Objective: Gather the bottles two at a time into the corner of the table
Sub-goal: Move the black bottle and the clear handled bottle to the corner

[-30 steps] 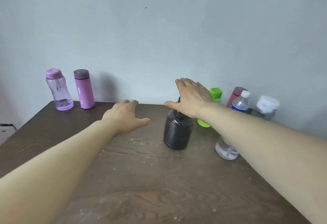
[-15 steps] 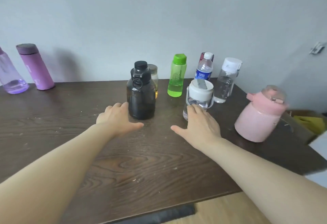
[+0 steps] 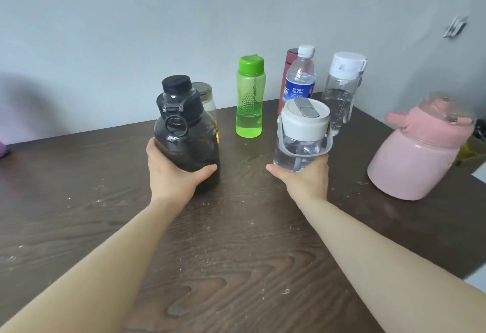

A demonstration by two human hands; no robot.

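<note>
Both hands wrapped round bottles, mid-table on the dark wooden table point(image 3: 236, 240).

Biggest on show: pink jug point(image 3: 418, 159) far right, squat and wide, standing apart from the rest near the table's right edge. Looks bulky and likely heavy if full; too broad for a one-handed wrap low down, so better taken near the neck, under the lid.

Next down: black bottle point(image 3: 187, 138), gripped low on the body by the left hand point(image 3: 172, 172), thumb across the front, fingers hidden round the far side. Dark, smooth plastic, probably weighty. Low grip keeps it steady but a slick wall could slide; loop ring at the neck there as a backup hold.

Then the clear mug-bottle point(image 3: 302, 138) with white lid and grey strap handle, cupped near its base by the right hand point(image 3: 305, 180). Water visible inside, so some heft and slosh. Rigid wall, no give under the squeeze.

Behind, by the wall: tall clear bottle with white cap point(image 3: 342, 90), green bottle point(image 3: 250, 98), water bottle with blue label point(image 3: 299, 80) — thin, soft plastic, likely to dent if pinched hard — a dark red flask point(image 3: 290, 62) half hidden behind it, and a glass jar point(image 3: 207, 101) tucked behind the black one.

Cannot tell whether either held bottle is off the surface yet.
</note>
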